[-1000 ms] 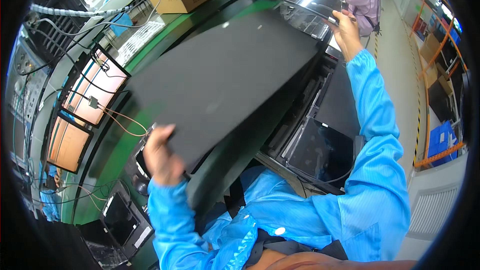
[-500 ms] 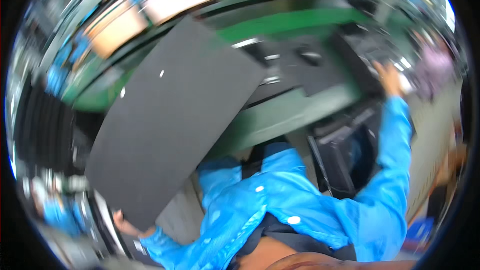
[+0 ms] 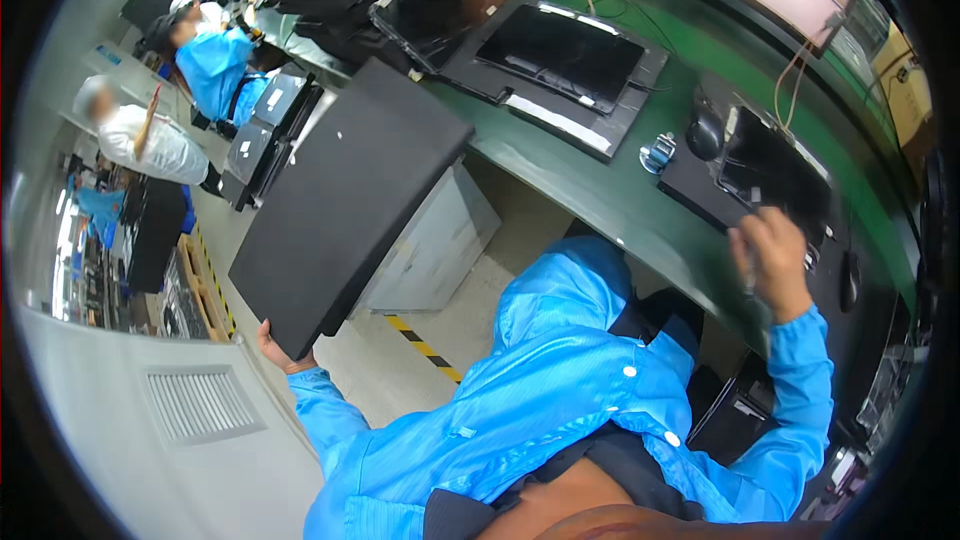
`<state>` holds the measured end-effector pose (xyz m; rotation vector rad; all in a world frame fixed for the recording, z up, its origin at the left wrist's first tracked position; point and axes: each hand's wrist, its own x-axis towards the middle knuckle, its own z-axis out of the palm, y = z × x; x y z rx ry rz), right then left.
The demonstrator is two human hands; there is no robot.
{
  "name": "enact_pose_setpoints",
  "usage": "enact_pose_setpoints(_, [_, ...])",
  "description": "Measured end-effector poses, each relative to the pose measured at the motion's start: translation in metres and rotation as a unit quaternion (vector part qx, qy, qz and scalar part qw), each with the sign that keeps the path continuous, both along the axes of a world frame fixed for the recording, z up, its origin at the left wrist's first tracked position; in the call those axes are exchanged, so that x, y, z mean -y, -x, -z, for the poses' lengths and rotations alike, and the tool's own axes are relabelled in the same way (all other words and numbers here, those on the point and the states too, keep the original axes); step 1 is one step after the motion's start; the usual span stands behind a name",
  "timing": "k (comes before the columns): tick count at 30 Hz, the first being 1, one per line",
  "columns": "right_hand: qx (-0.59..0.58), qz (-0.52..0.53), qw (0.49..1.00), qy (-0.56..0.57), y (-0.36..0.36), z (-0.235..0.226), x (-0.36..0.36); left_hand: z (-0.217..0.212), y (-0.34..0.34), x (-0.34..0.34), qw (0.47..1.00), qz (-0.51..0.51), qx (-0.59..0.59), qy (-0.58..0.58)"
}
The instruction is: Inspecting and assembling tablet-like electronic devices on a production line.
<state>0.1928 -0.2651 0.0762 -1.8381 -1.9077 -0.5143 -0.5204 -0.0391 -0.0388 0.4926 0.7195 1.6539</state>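
A large flat black foam board (image 3: 340,190) slants down from the bench's left end toward me. My left hand (image 3: 283,350) grips its near lower corner, with fingers at the edge. My right hand (image 3: 772,262) is raised over the front edge of the green bench (image 3: 600,195), fingers curled; a small blurred thing seems to be at its fingertips. Just beyond that hand lies a dark glossy display panel (image 3: 775,165) on a black pad. A black computer mouse (image 3: 706,138) and a small blue-and-clear roll-shaped item (image 3: 657,153) are nearby.
Another display panel (image 3: 565,52) lies on a black pad mid-bench, and a third dark panel (image 3: 440,5) leans farther left. A grey-white cabinet (image 3: 440,240) stands beneath the board. Two people work at the far left. Black bins (image 3: 735,415) sit below the bench's right side.
My view has swung round, bringing the people and floor at left into sight. The foam board stays in my left hand. My right hand has left the black items at right and curled.
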Motion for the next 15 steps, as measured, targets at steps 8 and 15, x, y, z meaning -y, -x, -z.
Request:
enact_pose_setpoints(8, [-0.128,-0.259,0.956,0.054,0.088,0.043,-0.085,0.063,0.067,0.003,0.996,-0.048,-0.031,0.067])
enact_pose_setpoints(15, [-0.216,-0.321,0.908,0.160,0.180,0.093,-0.143,0.060,0.048,-0.026,0.993,-0.005,-0.044,0.109])
